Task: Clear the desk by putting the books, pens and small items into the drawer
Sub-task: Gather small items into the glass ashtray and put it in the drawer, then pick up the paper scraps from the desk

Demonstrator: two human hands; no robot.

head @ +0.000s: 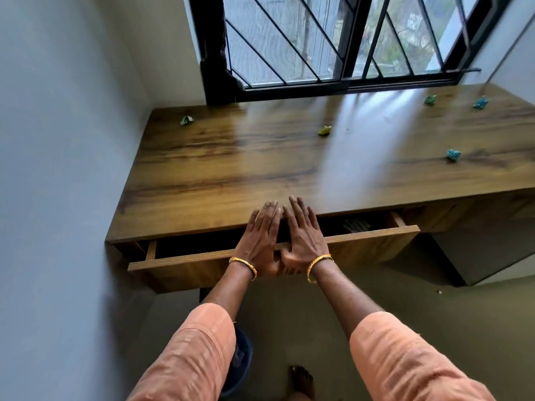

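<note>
Five small crumpled paper scraps lie on the brown wood-grain counter (231, 157), all well beyond the hands: a green one (187, 120) far to the left by the wall, a yellow-green one (324, 130) straight ahead, a green one (430, 100) and a blue one (480, 103) far right near the window, and another blue one (453, 155) to the right, nearer.

Two hands lie side by side, each wrist wearing a gold bangle. The left hand (262, 238) and the right hand (302, 237) rest flat with straight fingers on the top edge of the wooden drawer front (373, 241), fingertips reaching the counter's near edge. Each grip is released, clasping nothing; the thumbs meet against the drawer front.

The drawer stands partly out below the counter; something pale shows dimly inside, right of the hands.

Peach sleeves cover both forearms. A black barred window (333, 41) stands behind the counter, grey walls to the left, a bare foot (301, 380) on the floor below.
</note>
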